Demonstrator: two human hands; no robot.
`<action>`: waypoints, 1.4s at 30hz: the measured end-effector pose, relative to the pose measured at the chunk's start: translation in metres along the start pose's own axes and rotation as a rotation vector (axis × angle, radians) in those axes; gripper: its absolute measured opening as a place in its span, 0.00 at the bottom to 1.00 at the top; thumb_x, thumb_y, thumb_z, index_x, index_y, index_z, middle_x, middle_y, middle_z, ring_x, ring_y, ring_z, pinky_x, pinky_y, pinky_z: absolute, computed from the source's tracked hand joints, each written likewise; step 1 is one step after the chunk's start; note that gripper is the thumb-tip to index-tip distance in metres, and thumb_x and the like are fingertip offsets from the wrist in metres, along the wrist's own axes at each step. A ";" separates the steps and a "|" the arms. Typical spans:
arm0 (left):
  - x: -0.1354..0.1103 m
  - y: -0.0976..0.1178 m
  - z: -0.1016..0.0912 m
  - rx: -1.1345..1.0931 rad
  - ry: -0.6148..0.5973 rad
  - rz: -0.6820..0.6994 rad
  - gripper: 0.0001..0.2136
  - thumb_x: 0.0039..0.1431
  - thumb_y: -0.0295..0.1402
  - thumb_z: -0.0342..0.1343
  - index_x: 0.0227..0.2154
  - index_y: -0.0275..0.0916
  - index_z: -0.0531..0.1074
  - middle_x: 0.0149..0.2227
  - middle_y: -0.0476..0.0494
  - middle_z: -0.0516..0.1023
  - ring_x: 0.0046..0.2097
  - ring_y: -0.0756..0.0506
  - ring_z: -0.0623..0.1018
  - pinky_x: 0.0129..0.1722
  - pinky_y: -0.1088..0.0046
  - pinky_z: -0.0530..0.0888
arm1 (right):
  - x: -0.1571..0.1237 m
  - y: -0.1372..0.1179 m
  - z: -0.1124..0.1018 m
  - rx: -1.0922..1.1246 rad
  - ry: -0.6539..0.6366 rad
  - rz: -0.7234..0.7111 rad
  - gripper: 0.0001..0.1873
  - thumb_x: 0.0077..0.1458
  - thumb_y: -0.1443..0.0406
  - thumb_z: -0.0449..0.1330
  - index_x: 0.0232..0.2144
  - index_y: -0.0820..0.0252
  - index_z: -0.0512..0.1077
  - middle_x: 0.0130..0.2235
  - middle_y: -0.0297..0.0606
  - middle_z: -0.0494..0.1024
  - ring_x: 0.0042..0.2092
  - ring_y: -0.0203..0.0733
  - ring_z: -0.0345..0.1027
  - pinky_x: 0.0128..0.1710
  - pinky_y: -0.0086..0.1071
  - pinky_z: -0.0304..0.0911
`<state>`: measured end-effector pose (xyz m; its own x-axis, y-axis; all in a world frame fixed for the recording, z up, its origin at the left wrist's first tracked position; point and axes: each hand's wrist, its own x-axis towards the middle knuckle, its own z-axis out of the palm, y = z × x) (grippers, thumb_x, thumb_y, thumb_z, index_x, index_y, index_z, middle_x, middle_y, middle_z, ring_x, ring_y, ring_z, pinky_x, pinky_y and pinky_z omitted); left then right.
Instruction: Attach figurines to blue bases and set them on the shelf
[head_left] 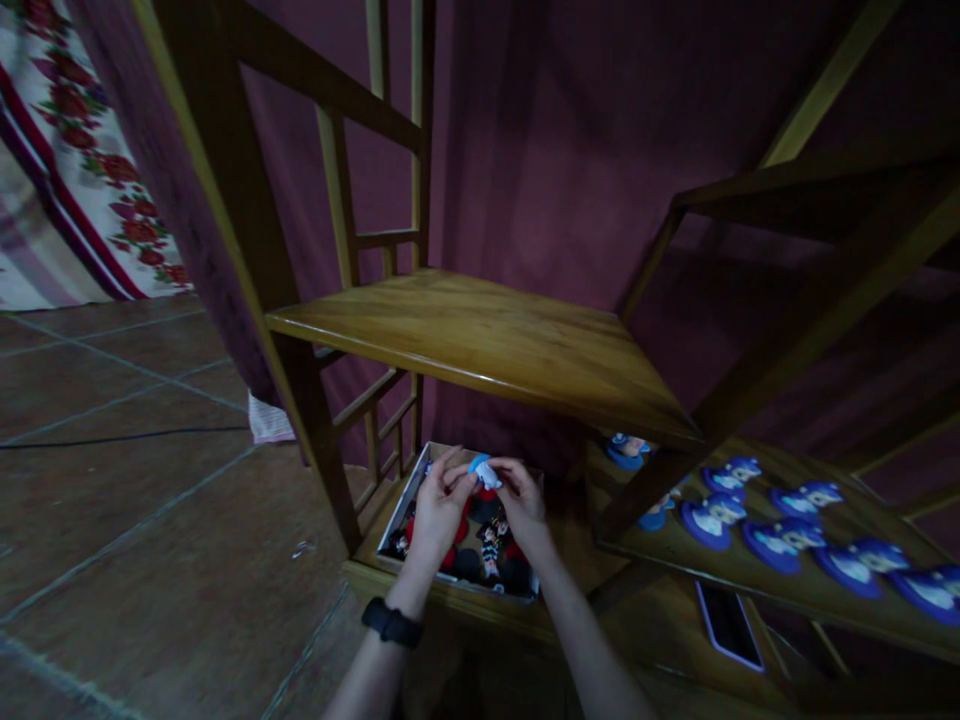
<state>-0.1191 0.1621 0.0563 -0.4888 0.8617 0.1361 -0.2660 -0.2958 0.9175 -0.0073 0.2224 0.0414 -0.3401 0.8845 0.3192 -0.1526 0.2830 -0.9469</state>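
Between my fingers is a small blue-and-white figurine (486, 474), held up over a shallow box. My left hand (441, 500), with a black band on its wrist, pinches it from the left. My right hand (519, 498) grips its right side. Below both hands, the open cardboard box (399, 500) holds several small figurines, mostly black and red. One of them, a black-and-white striped figurine (490, 552), lies between my wrists. My fingers hide part of the held figurine and of the box's contents.
A bare wooden shelf board (480, 335) juts out above the box, with a wooden post (247, 180) at left. On the lower right shelf stand several blue figurines (784, 540). A phone (729, 625) lies below them. A cable (127, 438) crosses the tiled floor.
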 end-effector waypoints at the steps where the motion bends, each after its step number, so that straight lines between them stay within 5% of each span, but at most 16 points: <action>1: 0.000 0.001 0.000 -0.018 0.011 -0.029 0.20 0.44 0.33 0.62 0.43 0.36 0.70 0.33 0.42 0.79 0.35 0.46 0.77 0.38 0.70 0.71 | 0.000 -0.003 0.000 0.005 -0.010 0.016 0.11 0.47 0.64 0.57 0.35 0.55 0.73 0.40 0.36 0.75 0.44 0.42 0.68 0.48 0.35 0.62; 7: 0.001 0.008 0.000 -0.023 0.058 -0.032 0.12 0.41 0.33 0.64 0.32 0.35 0.75 0.31 0.44 0.79 0.33 0.47 0.76 0.38 0.71 0.70 | -0.005 -0.017 0.003 0.286 0.091 0.348 0.15 0.45 0.55 0.61 0.32 0.57 0.70 0.35 0.36 0.75 0.35 0.40 0.71 0.37 0.37 0.69; 11: 0.000 0.004 0.003 0.076 0.026 0.042 0.09 0.43 0.32 0.63 0.30 0.36 0.75 0.30 0.45 0.79 0.32 0.48 0.75 0.36 0.73 0.70 | -0.008 -0.027 0.007 0.353 0.010 0.554 0.20 0.38 0.54 0.66 0.31 0.59 0.66 0.28 0.34 0.75 0.25 0.35 0.70 0.27 0.32 0.69; 19: -0.001 -0.004 0.004 0.172 -0.032 -0.010 0.14 0.45 0.35 0.61 0.36 0.36 0.77 0.35 0.44 0.80 0.35 0.46 0.76 0.39 0.71 0.71 | -0.004 -0.030 0.007 0.105 0.059 0.485 0.18 0.38 0.54 0.63 0.28 0.59 0.64 0.21 0.28 0.71 0.18 0.28 0.60 0.15 0.21 0.57; 34: -0.002 -0.008 0.005 0.205 -0.013 -0.023 0.13 0.44 0.34 0.62 0.35 0.36 0.78 0.33 0.43 0.80 0.34 0.45 0.77 0.37 0.71 0.72 | -0.003 -0.027 0.010 -0.081 0.081 0.426 0.13 0.40 0.58 0.60 0.25 0.57 0.62 0.18 0.24 0.66 0.16 0.28 0.56 0.13 0.22 0.54; 39: 0.000 -0.008 -0.002 -0.181 0.061 -0.285 0.08 0.45 0.28 0.62 0.31 0.33 0.76 0.30 0.42 0.80 0.33 0.47 0.78 0.37 0.71 0.74 | 0.002 -0.032 0.009 -0.142 0.031 0.494 0.15 0.47 0.52 0.56 0.29 0.56 0.67 0.18 0.27 0.68 0.16 0.30 0.56 0.15 0.24 0.54; 42: 0.001 -0.010 -0.013 -0.339 0.091 -0.517 0.04 0.47 0.22 0.61 0.28 0.32 0.73 0.29 0.40 0.79 0.31 0.48 0.79 0.34 0.73 0.76 | 0.005 -0.029 0.003 -0.126 0.081 0.372 0.13 0.48 0.53 0.55 0.27 0.55 0.70 0.23 0.29 0.72 0.22 0.32 0.62 0.20 0.25 0.58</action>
<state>-0.1274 0.1601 0.0427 -0.2910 0.8941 -0.3404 -0.7291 0.0231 0.6840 -0.0070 0.2173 0.0707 -0.2758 0.9601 -0.0455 0.0838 -0.0231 -0.9962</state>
